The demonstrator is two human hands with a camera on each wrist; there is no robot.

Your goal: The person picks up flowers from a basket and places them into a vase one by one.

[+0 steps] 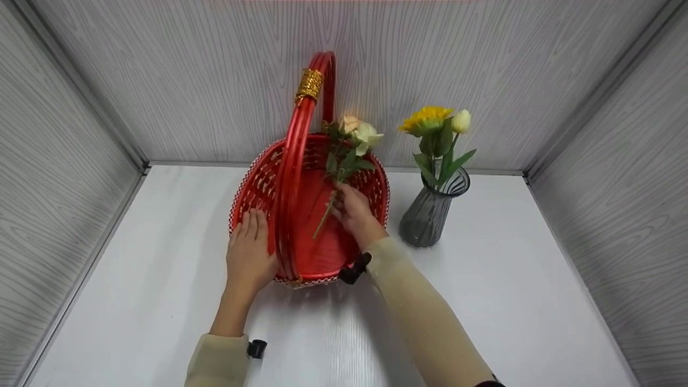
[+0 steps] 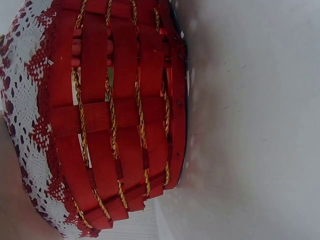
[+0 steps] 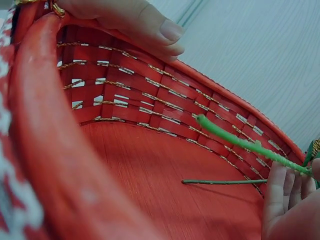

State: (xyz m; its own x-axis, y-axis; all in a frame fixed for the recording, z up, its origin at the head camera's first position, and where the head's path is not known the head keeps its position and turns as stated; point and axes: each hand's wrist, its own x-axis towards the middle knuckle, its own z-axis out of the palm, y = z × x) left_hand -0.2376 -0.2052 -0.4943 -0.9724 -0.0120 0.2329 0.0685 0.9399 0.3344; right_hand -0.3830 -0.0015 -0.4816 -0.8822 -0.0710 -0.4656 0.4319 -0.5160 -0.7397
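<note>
A red woven basket [image 1: 322, 269] with a tall arched handle [image 1: 293, 177] stands on the table, its floor tilted toward the head camera. My left hand [image 1: 251, 250] rests across its left rim with fingers straight; the basket's lace-trimmed outer side [image 2: 115, 120] fills much of the left wrist view. Inside the basket, my right hand [image 1: 355, 212] pinches the green stem of a rose [image 1: 367, 135]. A peach rose [image 1: 350, 123] is right beside it. A second, thinner stem [image 3: 225, 182] runs behind the right fingers; whether they grip it too, I cannot tell.
Right of the basket stands a grey ribbed glass vase [image 1: 427, 220] holding a yellow sunflower [image 1: 427, 121] and a white tulip [image 1: 461, 122]. Wood-grain panels [image 1: 188, 80] wall the white table [image 1: 161, 269] at the back and both sides.
</note>
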